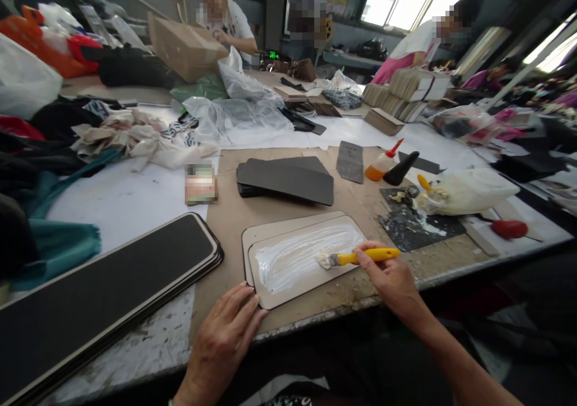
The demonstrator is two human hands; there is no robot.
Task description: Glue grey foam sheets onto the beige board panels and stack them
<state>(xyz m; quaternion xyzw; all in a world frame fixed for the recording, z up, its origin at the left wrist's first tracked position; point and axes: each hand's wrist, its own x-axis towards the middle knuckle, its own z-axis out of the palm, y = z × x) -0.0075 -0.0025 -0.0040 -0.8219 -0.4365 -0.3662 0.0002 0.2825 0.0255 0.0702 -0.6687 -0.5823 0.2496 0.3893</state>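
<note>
In my right hand [391, 276] is a paintbrush [367, 255] with a yellow handle, gripped between thumb and fingers. Its bristles, loaded with white paste, touch a beige rounded panel [280, 299]. White streaks of glue [288, 252] cover much of the panel's middle. Beneath it lies a second, similar panel [250, 236], showing along the back and left edges. My left hand [225, 328] rests at the panel's near left corner, fingers stretched out and fingertips against the edge. Behind the panels sits a stack of dark grey rounded boards [286, 180].
Long black boards [112, 273] are stacked at left. At right, a white plastic container [473, 192] lies on a glue-smeared dark sheet [406, 234], near a red-tipped glue bottle [381, 164] and a red-handled tool [509, 228]. Fabric scraps and bags crowd the back; two people work beyond.
</note>
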